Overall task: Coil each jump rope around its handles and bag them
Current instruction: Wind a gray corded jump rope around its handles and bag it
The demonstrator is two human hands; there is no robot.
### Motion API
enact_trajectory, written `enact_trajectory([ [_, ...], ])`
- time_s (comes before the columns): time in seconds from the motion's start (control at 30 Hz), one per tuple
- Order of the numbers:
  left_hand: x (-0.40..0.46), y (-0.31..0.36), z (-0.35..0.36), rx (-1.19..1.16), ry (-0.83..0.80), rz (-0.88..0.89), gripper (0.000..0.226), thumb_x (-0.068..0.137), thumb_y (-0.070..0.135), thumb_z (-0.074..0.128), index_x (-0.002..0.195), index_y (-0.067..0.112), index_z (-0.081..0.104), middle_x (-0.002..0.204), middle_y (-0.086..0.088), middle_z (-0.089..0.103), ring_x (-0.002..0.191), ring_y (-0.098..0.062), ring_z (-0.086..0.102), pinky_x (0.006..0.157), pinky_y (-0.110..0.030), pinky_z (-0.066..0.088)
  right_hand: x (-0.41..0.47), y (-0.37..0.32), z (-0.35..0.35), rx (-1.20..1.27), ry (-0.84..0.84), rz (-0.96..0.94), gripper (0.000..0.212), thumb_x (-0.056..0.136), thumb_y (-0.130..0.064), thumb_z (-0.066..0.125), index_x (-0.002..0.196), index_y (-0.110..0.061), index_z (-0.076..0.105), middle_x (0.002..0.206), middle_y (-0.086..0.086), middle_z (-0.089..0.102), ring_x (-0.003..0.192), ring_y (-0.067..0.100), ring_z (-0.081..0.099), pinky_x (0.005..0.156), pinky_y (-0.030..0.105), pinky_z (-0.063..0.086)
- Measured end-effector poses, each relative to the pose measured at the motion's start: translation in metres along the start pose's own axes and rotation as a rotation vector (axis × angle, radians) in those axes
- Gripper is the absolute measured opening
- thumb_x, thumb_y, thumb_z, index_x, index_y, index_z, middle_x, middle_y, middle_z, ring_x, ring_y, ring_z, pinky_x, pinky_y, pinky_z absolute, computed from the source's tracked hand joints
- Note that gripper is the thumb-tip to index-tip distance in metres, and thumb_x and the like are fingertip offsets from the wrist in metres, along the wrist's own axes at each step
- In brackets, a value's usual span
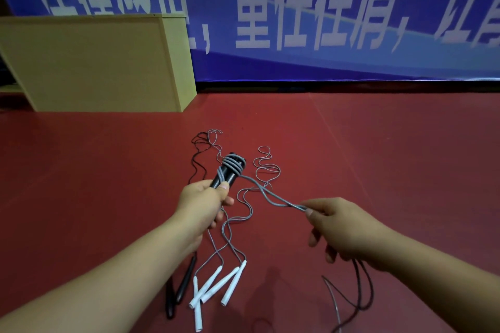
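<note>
**Inspector A:** We record the black handles (226, 177) held together as a pair, raised above the red floor (378, 157), with a few turns of grey rope (233, 165) wound near their far end. The left hand (205, 201) is closed round the near end, thumb on top.

**Inspector B:** Agreed. From the coil a doubled run of that grey rope leads off to the right hand (343, 224), which pinches it between thumb and forefinger; the other fingers hang loosely curled. The run sags a little, so we judge the tension light.

**Inspector A:** Our recommendation for this step: keep the two strands side by side and draw them snug before each pass, laying every turn touching the last one and working down toward the gripping hand, so nothing rides over.

**Inspector B:** We add that the slack on the floor beyond the handles lies in loose grey loops (266, 167), near a thin black cord (198, 155). We judge a snag possible there; feed slowly and shake kinks free.

**Inspector A:** Further out, four white handles (213, 289) lie crossed on the floor below the hands, two black handles (178, 292) beside them under the left forearm, and a dark rope (362, 292) under the right wrist. All uncoiled as yet. A yellow cabinet (94, 62) stands at the back. We see no bag in view
</note>
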State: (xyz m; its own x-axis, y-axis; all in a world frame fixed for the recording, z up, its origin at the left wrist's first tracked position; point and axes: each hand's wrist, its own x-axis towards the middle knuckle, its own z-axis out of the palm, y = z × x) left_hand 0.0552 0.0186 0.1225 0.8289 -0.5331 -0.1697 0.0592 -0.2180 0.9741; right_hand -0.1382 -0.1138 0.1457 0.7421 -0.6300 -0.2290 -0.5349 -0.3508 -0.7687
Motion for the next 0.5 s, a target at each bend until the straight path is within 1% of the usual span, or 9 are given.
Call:
enact_trajectory([
  [0.07,0.001,-0.001,0.0,0.013,0.007,0.008,0.01,0.098,0.017,0.056,0.099,0.014,0.066,0.072,-0.002,0.067,0.041,-0.011,0.041,0.038,-0.018,0.029,0.001,0.002,-0.002,-0.02,0.038,-0.014,0.029,0.101,-0.022,0.042,0.121,-0.033,0.06,0.082,0.01,0.073,0.04,0.018,0.055,0.036,0.02,0.034],
  [0.13,-0.001,0.0,0.0,0.021,0.007,0.016,0.01,0.098,0.017,0.056,0.099,0.015,0.066,0.073,-0.002,0.068,0.041,-0.011,0.041,0.038,-0.019,0.029,0.001,0.002,-0.004,-0.057,0.022,-0.018,0.027,0.1,-0.018,0.042,0.114,-0.029,0.064,0.085,0.008,0.073,0.041,0.017,0.053,0.036,0.019,0.033],
  [0.2,-0.002,0.0,0.0,0.028,0.006,0.022,0.01,0.098,0.017,0.056,0.099,0.017,0.066,0.074,-0.002,0.068,0.042,-0.011,0.041,0.039,-0.019,0.03,0.001,0.002,-0.004,-0.107,-0.06,-0.02,0.025,0.1,-0.018,0.044,0.104,-0.024,0.068,0.089,0.007,0.07,0.044,0.014,0.05,0.036,0.017,0.033],
  [0.23,-0.002,0.0,0.0,0.033,0.006,0.023,0.01,0.098,0.017,0.056,0.099,0.017,0.066,0.074,-0.003,0.068,0.042,-0.011,0.041,0.039,-0.019,0.03,0.0,0.002,-0.003,-0.123,-0.108,-0.03,0.026,0.1,-0.018,0.045,0.101,-0.023,0.07,0.087,0.004,0.068,0.045,0.01,0.048,0.038,0.017,0.033],
  [0.3,-0.002,0.0,0.001,0.049,0.006,0.033,0.01,0.098,0.017,0.056,0.098,0.018,0.066,0.075,-0.003,0.068,0.041,-0.012,0.041,0.039,-0.019,0.03,-0.002,0.002,0.0,-0.127,-0.19,-0.062,0.027,0.099,-0.018,0.046,0.095,-0.024,0.072,0.075,-0.003,0.061,0.046,0.005,0.044,0.044,0.016,0.035],
  [0.37,-0.001,-0.002,0.001,0.095,0.009,0.053,0.011,0.098,0.018,0.056,0.095,0.018,0.066,0.075,-0.003,0.069,0.042,-0.012,0.042,0.04,-0.019,0.031,-0.005,0.0,0.001,-0.069,-0.269,-0.102,0.024,0.096,-0.019,0.05,0.089,-0.024,0.071,0.064,-0.007,0.054,0.052,0.009,0.042,0.052,0.022,0.036],
  [0.43,0.001,-0.006,0.001,0.197,-0.007,0.097,0.012,0.098,0.019,0.057,0.092,0.018,0.067,0.073,-0.002,0.069,0.043,-0.012,0.044,0.043,-0.019,0.034,-0.009,-0.003,0.002,-0.063,-0.293,-0.186,0.013,0.092,-0.024,0.059,0.083,-0.021,0.067,0.061,-0.011,0.049,0.057,0.008,0.042,0.059,0.026,0.037],
  [0.47,0.001,-0.01,0.001,0.262,-0.026,0.124,0.012,0.097,0.02,0.058,0.089,0.019,0.067,0.072,-0.001,0.07,0.044,-0.011,0.046,0.047,-0.02,0.037,-0.011,-0.004,0.002,-0.089,-0.291,-0.241,0.013,0.09,-0.027,0.063,0.08,-0.019,0.064,0.062,-0.011,0.048,0.059,0.007,0.042,0.06,0.026,0.037],
  [0.5,0.001,-0.013,0.001,0.334,-0.055,0.149,0.013,0.096,0.021,0.059,0.087,0.019,0.067,0.071,0.001,0.07,0.045,-0.011,0.048,0.051,-0.022,0.04,-0.012,-0.005,0.002,-0.112,-0.287,-0.294,0.018,0.088,-0.028,0.066,0.076,-0.016,0.059,0.062,-0.011,0.046,0.059,0.006,0.04,0.06,0.026,0.036],
])
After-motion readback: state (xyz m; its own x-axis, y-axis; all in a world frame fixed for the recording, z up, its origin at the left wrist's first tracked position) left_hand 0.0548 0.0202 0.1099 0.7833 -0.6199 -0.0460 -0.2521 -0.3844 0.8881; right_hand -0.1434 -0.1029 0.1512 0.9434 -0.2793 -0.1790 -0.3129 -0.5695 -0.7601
